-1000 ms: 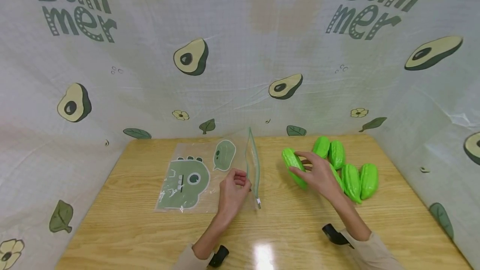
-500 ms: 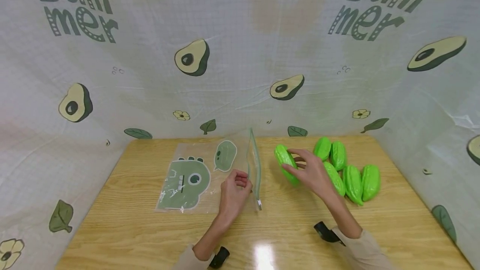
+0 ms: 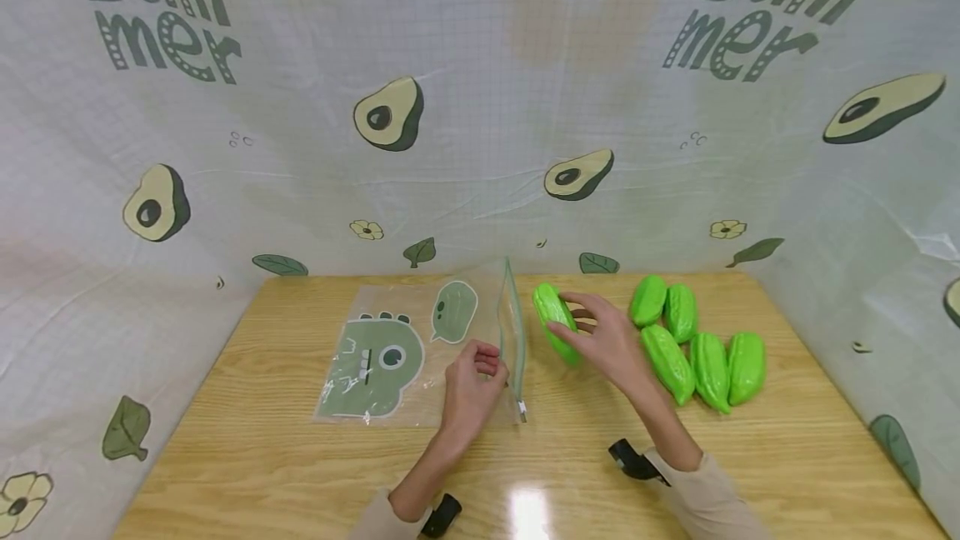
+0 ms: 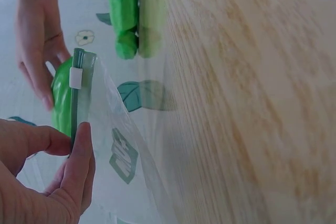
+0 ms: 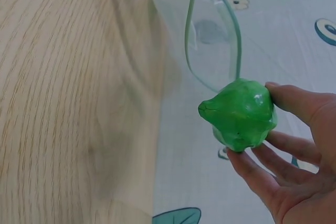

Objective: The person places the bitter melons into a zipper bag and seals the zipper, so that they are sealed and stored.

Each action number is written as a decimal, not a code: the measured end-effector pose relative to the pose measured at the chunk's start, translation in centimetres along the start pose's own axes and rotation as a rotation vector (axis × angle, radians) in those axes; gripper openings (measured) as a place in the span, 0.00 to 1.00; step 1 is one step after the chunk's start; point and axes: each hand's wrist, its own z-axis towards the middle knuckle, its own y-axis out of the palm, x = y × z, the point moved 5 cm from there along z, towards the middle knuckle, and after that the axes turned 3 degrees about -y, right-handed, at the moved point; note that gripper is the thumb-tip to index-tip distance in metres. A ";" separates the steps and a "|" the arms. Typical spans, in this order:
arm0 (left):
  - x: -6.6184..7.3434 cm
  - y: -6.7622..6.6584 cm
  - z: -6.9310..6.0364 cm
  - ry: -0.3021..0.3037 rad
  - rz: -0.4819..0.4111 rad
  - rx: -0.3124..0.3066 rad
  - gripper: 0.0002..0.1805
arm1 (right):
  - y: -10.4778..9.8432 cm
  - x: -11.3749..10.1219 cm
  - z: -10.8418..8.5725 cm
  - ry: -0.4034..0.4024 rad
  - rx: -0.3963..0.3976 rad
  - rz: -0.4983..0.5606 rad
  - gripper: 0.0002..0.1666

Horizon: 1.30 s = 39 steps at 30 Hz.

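With thumb and fingers my left hand [image 3: 474,386] pinches the green rim of a clear zip bag [image 3: 468,398] printed with a green cartoon monster. The bag lies flat to the left, and its mouth stands parted toward the right. A white slider [image 4: 75,77] sits on the rim in the left wrist view. My right hand [image 3: 606,344] grips a ridged, bright green bitter melon [image 3: 555,323] between thumb and fingertips. It is held tilted, just right of the bag's mouth and apart from it. In the right wrist view the melon [image 5: 241,114] points its tapered end at the camera.
Several more green bitter melons [image 3: 708,369] lie in a loose group on the right of the wooden table [image 3: 300,473]. A pale cloth [image 3: 480,190] with avocado prints and lettering hangs behind and along the sides.
My right hand has carried the melon leftward from the group toward the bag's mouth. The left hand keeps its pinch on the rim and has hardly moved.
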 end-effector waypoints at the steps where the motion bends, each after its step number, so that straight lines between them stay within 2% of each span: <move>1: 0.0 0.0 0.0 -0.001 0.001 0.001 0.07 | 0.2 0.0 0.1 -0.001 0.003 0.013 0.31; 10: -0.2 0.0 0.0 -0.007 -0.008 -0.008 0.08 | 1.5 -0.2 0.4 0.022 -0.020 0.088 0.31; 25: -0.1 0.2 -0.1 0.021 0.026 -0.012 0.10 | 2.9 -0.6 1.0 0.051 -0.042 0.114 0.30; 39: 0.1 0.1 0.0 0.006 0.047 -0.018 0.09 | 4.0 -0.1 1.5 0.057 -0.059 0.115 0.29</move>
